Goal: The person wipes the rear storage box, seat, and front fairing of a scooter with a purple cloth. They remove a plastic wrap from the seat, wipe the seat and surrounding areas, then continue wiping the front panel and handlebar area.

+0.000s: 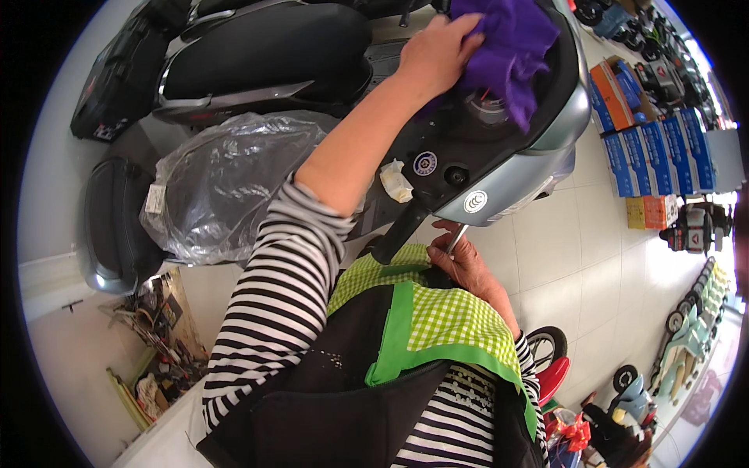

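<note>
My left hand (441, 51) reaches across the scooter's front panel (429, 129) and grips a purple cloth (511, 51). The cloth lies bunched over the dark top of the panel and partly covers a round gauge (488, 108). Close to my body, my right hand (466, 264) has its fingers curled around the silver brake lever (457, 239). Beside that lever, the black handlebar grip (402, 236) points toward me. A crumpled whitish packet (396, 181) rests on the panel near the round key switch (456, 175).
Clear plastic wrap (234, 183) covers the seat at left. Behind it stands another scooter with a black seat (269, 58) and a black top box (125, 74). Blue boxes (659, 156) are stacked on the tiled floor (554, 273) at right, and several small ride-on vehicles line that side.
</note>
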The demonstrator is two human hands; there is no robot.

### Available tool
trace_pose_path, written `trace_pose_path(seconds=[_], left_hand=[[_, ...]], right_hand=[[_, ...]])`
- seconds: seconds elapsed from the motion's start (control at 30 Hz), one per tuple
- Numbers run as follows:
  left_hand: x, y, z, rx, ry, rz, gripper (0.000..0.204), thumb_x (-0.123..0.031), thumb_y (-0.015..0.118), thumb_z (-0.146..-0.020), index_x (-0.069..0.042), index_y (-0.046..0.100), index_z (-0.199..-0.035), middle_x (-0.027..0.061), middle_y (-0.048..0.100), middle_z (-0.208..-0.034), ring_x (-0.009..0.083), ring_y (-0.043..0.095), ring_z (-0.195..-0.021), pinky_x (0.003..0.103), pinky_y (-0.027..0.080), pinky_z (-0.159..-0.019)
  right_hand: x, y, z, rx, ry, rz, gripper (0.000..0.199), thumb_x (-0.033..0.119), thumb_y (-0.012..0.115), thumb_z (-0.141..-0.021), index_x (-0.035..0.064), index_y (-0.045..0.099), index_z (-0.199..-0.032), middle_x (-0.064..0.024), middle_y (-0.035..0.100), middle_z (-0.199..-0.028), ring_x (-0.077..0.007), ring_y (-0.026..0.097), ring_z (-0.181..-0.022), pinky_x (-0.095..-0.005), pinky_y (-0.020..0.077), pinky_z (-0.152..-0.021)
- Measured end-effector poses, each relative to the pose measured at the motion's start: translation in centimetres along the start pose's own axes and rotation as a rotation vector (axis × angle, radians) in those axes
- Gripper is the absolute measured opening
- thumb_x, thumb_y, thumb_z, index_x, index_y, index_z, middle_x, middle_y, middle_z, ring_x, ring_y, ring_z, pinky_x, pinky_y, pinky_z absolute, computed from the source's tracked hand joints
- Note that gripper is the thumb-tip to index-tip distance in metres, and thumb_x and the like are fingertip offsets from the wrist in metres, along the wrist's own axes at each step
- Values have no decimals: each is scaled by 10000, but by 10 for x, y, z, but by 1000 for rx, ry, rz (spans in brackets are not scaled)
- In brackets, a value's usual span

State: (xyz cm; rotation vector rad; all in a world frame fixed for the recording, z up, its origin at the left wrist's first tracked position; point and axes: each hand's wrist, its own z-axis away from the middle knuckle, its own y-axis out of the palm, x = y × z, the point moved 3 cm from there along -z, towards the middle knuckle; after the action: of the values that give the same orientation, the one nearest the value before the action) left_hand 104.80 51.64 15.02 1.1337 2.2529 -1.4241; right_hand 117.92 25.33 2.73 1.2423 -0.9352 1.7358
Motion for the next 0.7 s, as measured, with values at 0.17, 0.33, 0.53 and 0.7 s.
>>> trace_pose_path(seconds=[0.17, 0.33, 0.53, 0.7], left_hand=[[6, -41, 97, 333, 0, 147, 441, -411, 520, -974, -143, 541, -1323, 195, 624, -1096, 400, 617, -1026, 476, 498, -885], [1, -69, 157, 363, -132, 200, 451, -384, 558, -956, -130, 550, -1328, 194, 640, -1112, 398, 617, -1018, 449, 495, -886], [-9, -65, 229, 406, -436, 363, 624, -442, 644, -873, -65, 471, -1341, 229, 667, -1074, 413, 643, -995, 483, 504, -857], [-12, -66, 243, 595, -527, 138, 589, -542, 632, -827, -23, 595, -1102, 217, 689, -958, 406, 657, -951, 479, 511, -837]], right_hand=[[-19, -1, -4, 28, -46, -53, 385, 129, 626, -977, 86, 478, -1330, -44, 607, -940, -152, 595, -858, -300, 488, -784], [-37, 1, -11, 15, -168, -200, 188, 158, 646, -966, 69, 618, -1130, -63, 615, -993, -186, 622, -880, -345, 537, -794], [-56, 5, -39, -99, 152, -356, 361, 184, 696, -922, 57, 553, -1229, -83, 623, -1060, -202, 627, -915, -362, 547, -822], [-59, 11, -61, -44, 110, -286, 477, 237, 687, -930, 33, 485, -1312, -87, 630, -1089, -195, 620, -971, -339, 520, -853]])
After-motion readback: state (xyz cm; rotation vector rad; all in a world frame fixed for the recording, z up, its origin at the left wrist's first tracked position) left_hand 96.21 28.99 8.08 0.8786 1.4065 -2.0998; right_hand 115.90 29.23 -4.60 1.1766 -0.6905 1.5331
